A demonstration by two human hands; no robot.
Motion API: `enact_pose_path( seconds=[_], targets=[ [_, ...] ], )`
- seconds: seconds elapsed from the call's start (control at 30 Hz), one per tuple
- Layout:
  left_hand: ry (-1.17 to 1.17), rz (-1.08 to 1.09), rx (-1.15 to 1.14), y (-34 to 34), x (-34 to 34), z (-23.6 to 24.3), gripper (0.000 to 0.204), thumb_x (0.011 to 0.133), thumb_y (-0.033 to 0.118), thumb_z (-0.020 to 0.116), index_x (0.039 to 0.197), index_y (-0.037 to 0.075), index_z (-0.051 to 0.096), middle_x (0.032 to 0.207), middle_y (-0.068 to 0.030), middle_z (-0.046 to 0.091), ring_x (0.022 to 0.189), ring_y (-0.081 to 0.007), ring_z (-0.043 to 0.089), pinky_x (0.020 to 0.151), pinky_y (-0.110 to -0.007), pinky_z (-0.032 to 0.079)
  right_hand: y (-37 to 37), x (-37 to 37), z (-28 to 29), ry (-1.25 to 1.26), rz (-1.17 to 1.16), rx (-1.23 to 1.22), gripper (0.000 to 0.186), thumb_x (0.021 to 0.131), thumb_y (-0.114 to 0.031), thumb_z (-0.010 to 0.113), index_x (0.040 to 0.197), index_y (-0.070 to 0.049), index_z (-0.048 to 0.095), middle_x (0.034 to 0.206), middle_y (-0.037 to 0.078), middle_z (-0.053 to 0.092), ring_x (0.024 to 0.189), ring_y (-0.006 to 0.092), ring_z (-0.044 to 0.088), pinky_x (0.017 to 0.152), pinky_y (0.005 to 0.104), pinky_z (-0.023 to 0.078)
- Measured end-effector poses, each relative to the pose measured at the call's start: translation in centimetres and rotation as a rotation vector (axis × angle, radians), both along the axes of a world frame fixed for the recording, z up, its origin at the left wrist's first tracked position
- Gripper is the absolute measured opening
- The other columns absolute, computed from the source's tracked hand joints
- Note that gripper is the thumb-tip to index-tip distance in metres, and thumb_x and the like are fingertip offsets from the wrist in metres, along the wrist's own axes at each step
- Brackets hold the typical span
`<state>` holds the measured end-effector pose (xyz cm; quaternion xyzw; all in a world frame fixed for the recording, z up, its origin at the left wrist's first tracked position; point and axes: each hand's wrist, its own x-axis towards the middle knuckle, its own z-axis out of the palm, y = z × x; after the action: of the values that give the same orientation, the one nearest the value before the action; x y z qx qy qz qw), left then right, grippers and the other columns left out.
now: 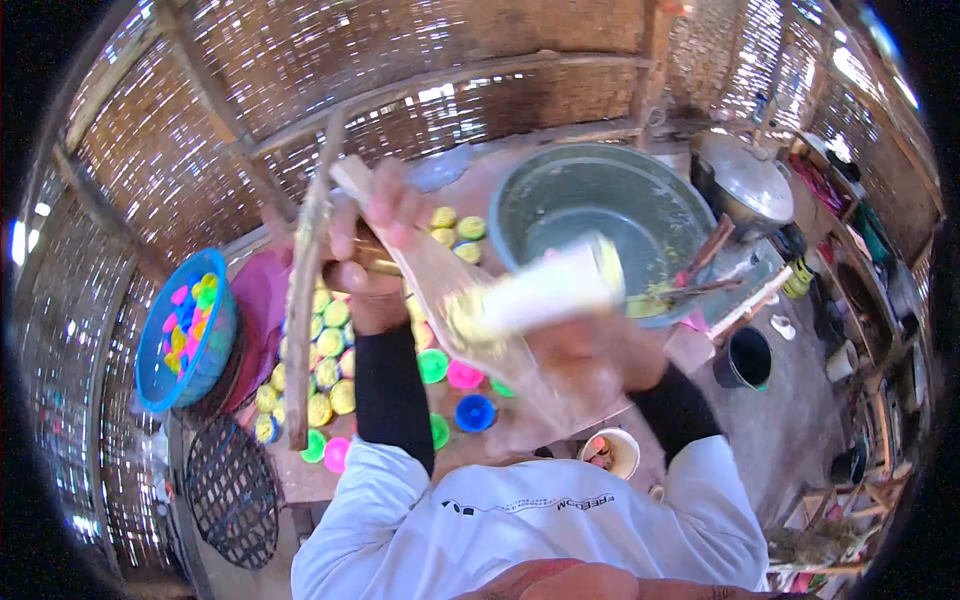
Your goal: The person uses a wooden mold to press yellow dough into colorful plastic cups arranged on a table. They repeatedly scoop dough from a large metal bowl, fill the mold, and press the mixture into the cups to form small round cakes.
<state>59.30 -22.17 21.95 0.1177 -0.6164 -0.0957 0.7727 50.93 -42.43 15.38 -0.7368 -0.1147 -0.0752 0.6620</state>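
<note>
My left hand [370, 250] grips a pale flat paddle [410, 260] and a brass-coloured cylinder [382, 260], beside an upright wooden stick [305, 310]. My right hand [590, 355] is blurred by motion below a white cylinder [545, 290] with pale yellow stuff at its rim; its grip is unclear. More yellow paste [470, 310] sits on the paddle. Beneath my hands, rows of small cups topped with yellow mixture [330, 343] cover the tabletop, with coloured empty cups [475, 412] along the near side.
A blue basin [150, 365] of coloured cups is left, a large grey-green tub [530, 190] behind right, a lidded pot [745, 170] beyond it. A dark bucket [742, 357] and white pail [625, 452] stand lower right. Woven walls [440, 90] surround the table.
</note>
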Motion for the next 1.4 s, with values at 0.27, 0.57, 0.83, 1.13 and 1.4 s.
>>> enact_pose_path(
  seconds=[0.27,0.57,0.83,1.13,1.4],
  targets=[
    [0.485,0.558,0.325,13.5,-3.0,-5.7,0.034,0.075,0.023,0.067,0.105,0.013,0.053,0.128,-0.0119,0.046,0.11,-0.026,0.05,0.094,-0.041,0.04,14.3,-4.2,-1.5,0.394,0.758,1.235,0.049,0.088,-0.038,0.046,0.126,-0.009,0.033,0.12,0.014,0.048,0.111,0.0286,0.049,0.095,0.0432,0.038],
    [0.006,1.872,1.096,19.2,-13.6,-8.0,0.038,0.053,0.027,0.079,0.084,0.011,0.065,0.079,-0.0065,0.063,0.073,-0.0254,0.06,0.068,-0.038,0.046,14.5,-4.8,-2.0,0.201,0.34,0.383,0.073,0.089,-0.032,0.047,0.139,0.001,0.006,0.116,0.014,0.043,0.101,0.0208,0.047,0.089,0.034,0.039],
    [-0.518,2.165,1.332,20.8,-16.4,-6.8,0.041,0.053,0.038,0.073,0.087,0.015,0.066,0.07,-0.0053,0.061,0.064,-0.0218,0.059,0.069,-0.04,0.043,17.8,-4.9,3.5,-0.459,0.345,-0.281,0.086,0.082,-0.034,0.054,0.137,0.008,0.004,0.124,0.022,0.036,0.101,0.0253,0.043,0.089,0.0369,0.036],
    [-0.269,1.789,1.341,19.7,-16.8,-7.8,0.031,0.047,0.031,0.073,0.06,0.007,0.06,0.056,-0.0111,0.055,0.051,-0.0297,0.053,0.061,-0.038,0.042,18.4,-4.8,1.6,-0.646,0.576,-0.584,0.086,0.079,-0.029,0.06,0.135,0.01,0.008,0.128,0.03,0.031,0.118,0.0408,0.036,0.098,0.0464,0.029],
    [-0.236,1.932,1.472,18.7,-17.9,-10.0,0.045,0.048,0.035,0.075,0.08,0.007,0.061,0.069,-0.0102,0.055,0.065,-0.0284,0.056,0.066,-0.039,0.04,20.1,-5.7,0.0,-0.447,0.527,-0.478,0.086,0.079,-0.025,0.063,0.133,0.012,0.008,0.129,0.031,0.03,0.116,0.0412,0.038,0.096,0.045,0.033]
  ],
)
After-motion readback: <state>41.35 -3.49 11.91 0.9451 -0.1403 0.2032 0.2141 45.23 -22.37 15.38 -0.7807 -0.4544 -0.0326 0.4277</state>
